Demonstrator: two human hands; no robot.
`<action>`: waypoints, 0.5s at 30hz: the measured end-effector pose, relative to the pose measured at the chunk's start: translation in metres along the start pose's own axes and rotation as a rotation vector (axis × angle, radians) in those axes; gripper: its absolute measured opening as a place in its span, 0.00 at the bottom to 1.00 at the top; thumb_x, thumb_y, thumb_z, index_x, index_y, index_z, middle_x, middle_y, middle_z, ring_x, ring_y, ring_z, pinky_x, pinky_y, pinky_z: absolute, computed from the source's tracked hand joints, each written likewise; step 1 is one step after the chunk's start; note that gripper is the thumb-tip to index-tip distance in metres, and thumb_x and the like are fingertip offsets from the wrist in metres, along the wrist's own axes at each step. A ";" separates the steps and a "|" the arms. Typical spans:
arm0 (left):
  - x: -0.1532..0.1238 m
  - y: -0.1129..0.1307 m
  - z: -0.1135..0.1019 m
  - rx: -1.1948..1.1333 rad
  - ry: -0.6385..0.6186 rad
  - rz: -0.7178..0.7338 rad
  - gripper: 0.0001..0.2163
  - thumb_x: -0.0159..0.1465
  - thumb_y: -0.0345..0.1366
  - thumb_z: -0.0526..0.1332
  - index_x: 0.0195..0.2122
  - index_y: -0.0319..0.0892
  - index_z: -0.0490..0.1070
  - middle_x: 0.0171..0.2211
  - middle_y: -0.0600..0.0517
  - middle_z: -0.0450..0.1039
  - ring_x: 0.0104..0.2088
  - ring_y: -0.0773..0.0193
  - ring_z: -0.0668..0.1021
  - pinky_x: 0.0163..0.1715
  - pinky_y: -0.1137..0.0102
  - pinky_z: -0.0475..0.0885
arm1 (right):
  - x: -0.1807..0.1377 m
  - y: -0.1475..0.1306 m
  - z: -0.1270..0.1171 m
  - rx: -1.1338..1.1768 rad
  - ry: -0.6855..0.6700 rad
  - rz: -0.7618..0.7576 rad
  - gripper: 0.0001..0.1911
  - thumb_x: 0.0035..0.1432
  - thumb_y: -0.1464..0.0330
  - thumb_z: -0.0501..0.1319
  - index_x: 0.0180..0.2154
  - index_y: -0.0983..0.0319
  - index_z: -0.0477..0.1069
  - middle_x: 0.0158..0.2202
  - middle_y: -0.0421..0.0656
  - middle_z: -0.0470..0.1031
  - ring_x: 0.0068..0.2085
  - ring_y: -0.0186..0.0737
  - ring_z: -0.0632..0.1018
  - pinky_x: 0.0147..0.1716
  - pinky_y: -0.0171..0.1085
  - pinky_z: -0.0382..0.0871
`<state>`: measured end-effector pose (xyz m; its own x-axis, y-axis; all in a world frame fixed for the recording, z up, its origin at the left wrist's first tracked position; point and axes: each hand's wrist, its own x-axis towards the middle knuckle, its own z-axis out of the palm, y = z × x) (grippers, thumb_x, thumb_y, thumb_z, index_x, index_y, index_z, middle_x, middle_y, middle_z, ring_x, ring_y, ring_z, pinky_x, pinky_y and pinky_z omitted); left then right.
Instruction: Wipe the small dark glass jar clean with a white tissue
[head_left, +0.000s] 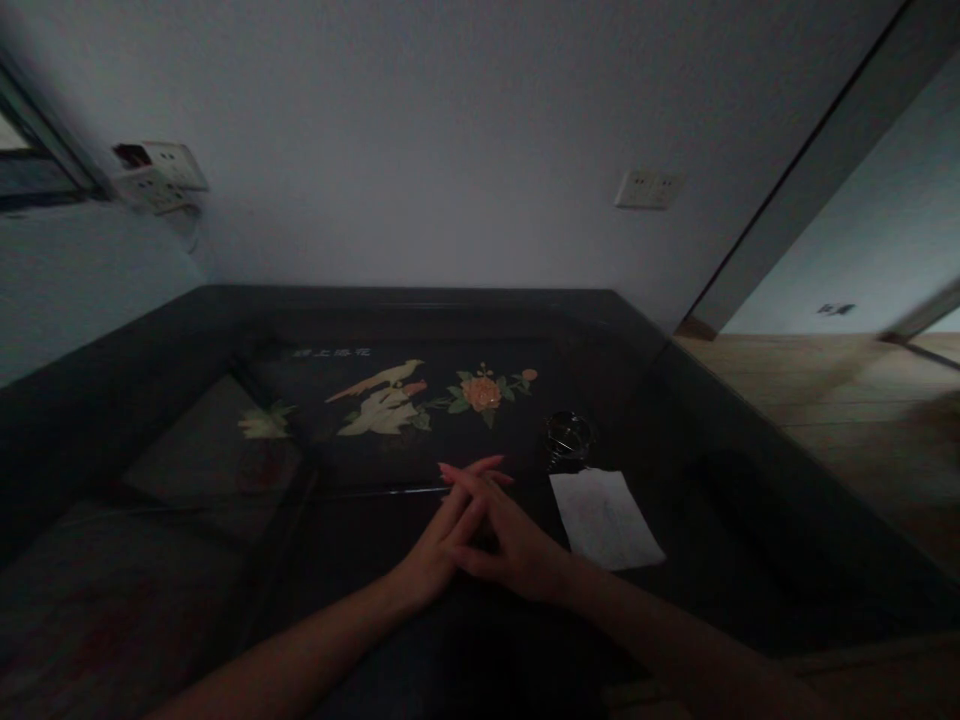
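Observation:
My left hand [430, 556] and my right hand [517, 552] meet in the middle, just above or on the dark glossy table [360, 590]. Their fingers are crossed between one another, stretched out fairly straight, with the nails pointing away from me. Neither hand holds an object. Just right of my right hand lies a white sheet, paper or tissue [606, 520]. Behind the sheet rests a wristwatch [570, 437] with a metal-looking band; its details are blurred in the dim light.
A bird-and-flower picture [390, 400] decorates the tabletop beyond my hands. A dark oblong thing [772, 525], its kind unclear, lies at the right. Sockets [649, 189] sit on the white wall behind the table; more sockets [161, 180] are at the left. Wooden floor [810, 385] shows at right.

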<state>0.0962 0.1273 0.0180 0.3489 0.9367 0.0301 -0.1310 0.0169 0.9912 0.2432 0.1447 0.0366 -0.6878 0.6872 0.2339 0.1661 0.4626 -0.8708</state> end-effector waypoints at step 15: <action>0.037 0.011 0.012 0.465 -0.044 0.072 0.11 0.63 0.30 0.54 0.45 0.41 0.70 0.45 0.46 0.72 0.47 0.58 0.75 0.48 0.61 0.70 | -0.092 0.028 -0.116 -0.376 0.539 0.319 0.15 0.62 0.59 0.57 0.43 0.60 0.75 0.44 0.48 0.78 0.45 0.46 0.79 0.45 0.45 0.74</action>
<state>0.1188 0.1577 0.0313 0.3944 0.9139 0.0965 0.2697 -0.2155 0.9385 0.3933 0.1592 0.0406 -0.1378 0.9562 0.2582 0.5989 0.2880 -0.7473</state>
